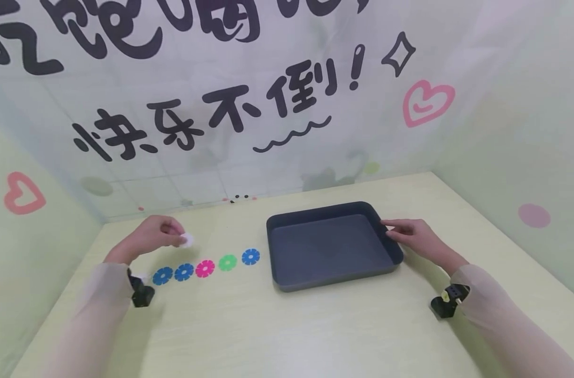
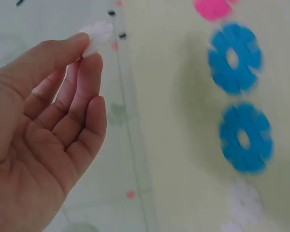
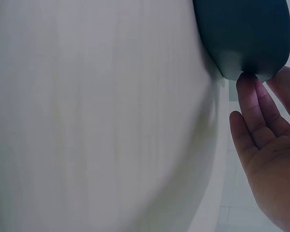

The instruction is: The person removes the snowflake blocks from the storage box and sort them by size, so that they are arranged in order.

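Note:
Between thumb and fingertips, my left hand (image 1: 156,233) pinches a white notched plastic disc (image 2: 97,37), raised above the table. Below and to its right runs a row of similar discs: two blue discs (image 1: 163,275), a pink disc (image 1: 205,269), a green disc (image 1: 227,262) and another blue disc (image 1: 251,256). More white discs (image 2: 245,202) lie by the row's left end, partly hidden by my left wrist in the head view. My right hand (image 1: 416,237) grips the right wall of a dark rectangular baking pan (image 1: 331,247), fingertips against its outside (image 3: 249,63).
The pan rests on a pale wooden table (image 1: 287,331), right of the disc row. A printed white cloth (image 1: 230,157) hangs along the table's back edge, and pale walls stand on both sides. Each wrist wears a small black camera (image 1: 142,294).

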A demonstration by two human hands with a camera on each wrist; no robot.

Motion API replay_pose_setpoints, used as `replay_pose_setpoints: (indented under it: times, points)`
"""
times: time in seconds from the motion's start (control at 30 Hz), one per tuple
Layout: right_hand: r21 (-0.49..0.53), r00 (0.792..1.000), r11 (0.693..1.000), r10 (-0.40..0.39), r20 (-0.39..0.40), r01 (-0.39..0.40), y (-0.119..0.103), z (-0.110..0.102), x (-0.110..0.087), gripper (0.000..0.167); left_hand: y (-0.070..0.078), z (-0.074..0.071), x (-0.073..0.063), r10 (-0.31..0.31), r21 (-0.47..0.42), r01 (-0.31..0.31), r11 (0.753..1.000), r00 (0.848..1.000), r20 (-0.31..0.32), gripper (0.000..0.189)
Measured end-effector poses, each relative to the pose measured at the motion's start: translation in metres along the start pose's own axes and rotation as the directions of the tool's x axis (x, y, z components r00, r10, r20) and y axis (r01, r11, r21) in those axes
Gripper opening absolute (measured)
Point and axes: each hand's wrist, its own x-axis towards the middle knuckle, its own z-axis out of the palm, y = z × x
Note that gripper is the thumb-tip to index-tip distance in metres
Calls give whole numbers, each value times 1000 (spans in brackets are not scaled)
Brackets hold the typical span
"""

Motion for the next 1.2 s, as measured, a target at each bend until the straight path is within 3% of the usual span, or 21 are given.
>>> replay_pose_setpoints:
  times: [0.2, 0.37, 0.5, 0.63, 0.93, 1.2]
  points:
    - [-4, 1000, 1000, -1, -2, 1, -1, 0, 0, 37, -45, -12, -29, -72, 24, 74, 997, 996, -58, 38]
    - [5, 1000, 1000, -3, 0, 3, -3, -1, -1, 38, -75, -21, -53, -147, 40, 152, 987, 982, -120, 50]
    - [6, 1000, 1000, 0, 1, 0, -3, -1, -2, 39, -92, -27, -68, -203, 4, 206, 979, 967, -152, 55]
    - [12, 1000, 1000, 7, 0, -7, -1, -1, -2, 38, -106, -32, -83, -226, -70, 216, 974, 949, -218, 56]
    - [5, 1000, 1000, 7, -1, -7, 1, -1, 0, 38, -133, -31, -107, -352, -166, 311, 936, 852, -387, 61]
    - [7, 1000, 1000, -1, -8, 1, 2, 2, 0, 37, -141, -27, -111, -388, -89, 394, 915, 797, -464, 57]
